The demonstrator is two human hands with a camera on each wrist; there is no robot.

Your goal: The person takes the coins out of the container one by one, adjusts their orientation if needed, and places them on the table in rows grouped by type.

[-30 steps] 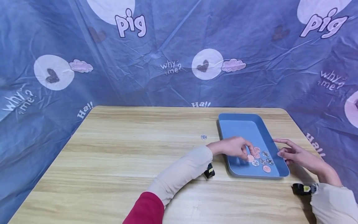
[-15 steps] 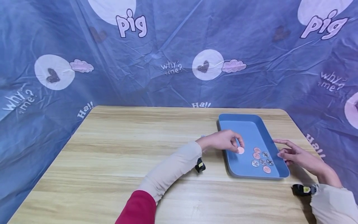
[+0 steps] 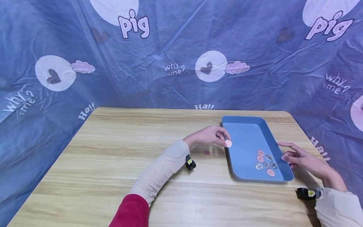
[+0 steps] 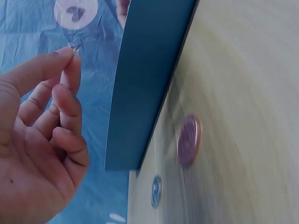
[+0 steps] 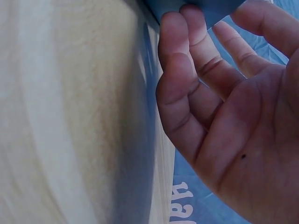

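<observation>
My left hand (image 3: 212,135) pinches a pale copper-coloured coin (image 3: 228,143) between thumb and fingertips. It is at the left rim of the blue tray (image 3: 246,121). On the table beside that rim lies a copper-coloured coin (image 3: 207,152). The left wrist view also shows a silver coin (image 4: 156,191) on the tabletop, which the hand hides from the head view. Several copper-coloured and silver coins (image 3: 266,165) lie in the near right part of the tray. My right hand (image 3: 306,160) holds the tray's right wall, thumb at the rim and curled fingers against the outside.
A pale wooden table (image 3: 127,151) carries the tray at its right side. Blue printed cloth (image 3: 170,37) hangs behind the table and at both sides. A black strap with a small camera (image 3: 190,163) sits on the left wrist.
My left hand has lifted the coin from the group and carried it left, up to the tray's left rim. The table's copper-coloured coin has come into view. The right hand stays put.
</observation>
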